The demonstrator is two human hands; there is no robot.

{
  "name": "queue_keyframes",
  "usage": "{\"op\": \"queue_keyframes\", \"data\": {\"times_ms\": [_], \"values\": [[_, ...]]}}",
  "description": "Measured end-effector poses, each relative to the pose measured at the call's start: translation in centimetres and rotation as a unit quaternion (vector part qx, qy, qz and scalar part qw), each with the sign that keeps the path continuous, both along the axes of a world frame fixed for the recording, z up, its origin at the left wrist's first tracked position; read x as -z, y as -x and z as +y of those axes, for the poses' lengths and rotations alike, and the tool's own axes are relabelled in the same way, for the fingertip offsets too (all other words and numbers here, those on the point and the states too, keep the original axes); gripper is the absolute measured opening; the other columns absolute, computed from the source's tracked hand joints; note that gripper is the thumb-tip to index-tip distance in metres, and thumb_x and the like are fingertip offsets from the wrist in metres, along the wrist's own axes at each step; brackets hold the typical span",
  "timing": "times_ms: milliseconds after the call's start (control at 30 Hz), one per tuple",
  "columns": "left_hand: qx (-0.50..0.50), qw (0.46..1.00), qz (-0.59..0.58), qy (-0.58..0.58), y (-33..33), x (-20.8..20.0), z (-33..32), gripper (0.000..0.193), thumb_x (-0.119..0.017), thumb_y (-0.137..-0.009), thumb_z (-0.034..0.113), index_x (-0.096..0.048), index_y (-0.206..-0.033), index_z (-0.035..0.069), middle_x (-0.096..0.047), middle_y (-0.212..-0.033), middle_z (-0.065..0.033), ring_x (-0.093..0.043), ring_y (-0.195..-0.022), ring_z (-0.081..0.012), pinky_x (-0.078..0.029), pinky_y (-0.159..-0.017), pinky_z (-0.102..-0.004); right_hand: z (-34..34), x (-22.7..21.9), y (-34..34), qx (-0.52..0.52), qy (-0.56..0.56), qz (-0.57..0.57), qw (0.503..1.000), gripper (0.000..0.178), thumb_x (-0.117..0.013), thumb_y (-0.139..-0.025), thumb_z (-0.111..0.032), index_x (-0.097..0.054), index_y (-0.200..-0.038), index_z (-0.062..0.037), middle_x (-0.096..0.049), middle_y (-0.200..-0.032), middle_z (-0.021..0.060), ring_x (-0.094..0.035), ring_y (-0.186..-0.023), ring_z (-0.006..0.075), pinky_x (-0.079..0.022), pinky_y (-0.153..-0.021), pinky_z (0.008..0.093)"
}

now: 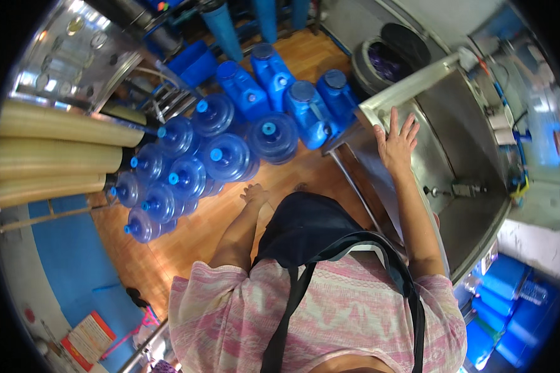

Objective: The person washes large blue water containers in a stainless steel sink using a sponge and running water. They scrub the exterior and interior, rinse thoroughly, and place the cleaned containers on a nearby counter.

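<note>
My right hand [396,142] is spread open over the near left rim of a stainless steel sink [430,115], palm down; whether it rests on the metal I cannot tell. Low on my left, my left hand [254,194] hangs above the wooden-look floor with its fingers apart and nothing in them. Nearest to it stands a large clear-blue water bottle [230,158] with a blue cap, one of several grouped on the floor. A similar round bottle [274,138] stands a little farther right.
Several blue jerrycans [305,112] stand beyond the bottles. A grey bin [379,65] with a dark liner sits behind the sink. Long tan cylinders [62,155] line the left side. More blue containers [501,298] are stacked at the lower right.
</note>
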State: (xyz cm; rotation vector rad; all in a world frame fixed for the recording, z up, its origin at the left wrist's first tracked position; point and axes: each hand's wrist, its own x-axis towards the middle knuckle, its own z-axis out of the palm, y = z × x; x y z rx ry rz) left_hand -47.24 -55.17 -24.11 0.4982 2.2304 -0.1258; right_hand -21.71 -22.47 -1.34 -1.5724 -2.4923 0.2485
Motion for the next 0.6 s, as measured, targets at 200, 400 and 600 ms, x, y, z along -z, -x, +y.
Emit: {"op": "queue_keyframes", "data": {"times_ms": [200,400,600], "values": [[-0.043,0.996,-0.08,-0.022,4.3,6.1,-4.1,0.058,-0.061,-0.085,0.038,-0.063,-0.133,0.005,-0.055,-0.146,-0.0195,-0.051,-0.135,-0.039,-0.033,-0.111,-0.0671,3.1,0.9,9.2,-0.066,-0.074,0.011,0.995,0.079,-0.044,-0.098,-0.069,-0.022,-0.162,-0.03,-0.004,-0.167,0.0288,-0.003,-0.151,0.0559,-0.016,-0.114,0.0745],[0.007,0.995,-0.021,-0.096,5.5,9.8,-8.7,0.044,-0.064,-0.082,0.044,-0.077,-0.092,0.003,-0.073,-0.108,-0.0198,-0.066,-0.108,-0.0349,-0.052,-0.095,-0.0438,10.1,-0.5,12.7,-0.1,-0.163,-0.054,0.98,0.067,-0.041,-0.099,-0.068,-0.043,-0.154,-0.03,-0.008,-0.169,0.0217,-0.002,-0.154,0.0495,-0.012,-0.114,0.0759],[0.058,0.99,-0.084,-0.097,6.8,11.0,-5.6,0.051,-0.063,-0.085,0.044,-0.074,-0.11,0.002,-0.069,-0.125,-0.0201,-0.065,-0.117,-0.0327,-0.049,-0.103,-0.0418,16.4,-2.1,12.4,-0.095,-0.037,-0.207,0.973,0.074,-0.054,-0.087,-0.075,-0.066,-0.136,-0.0208,-0.014,-0.169,0.0204,-0.003,-0.156,0.0425,-0.012,-0.117,0.0709]]}}
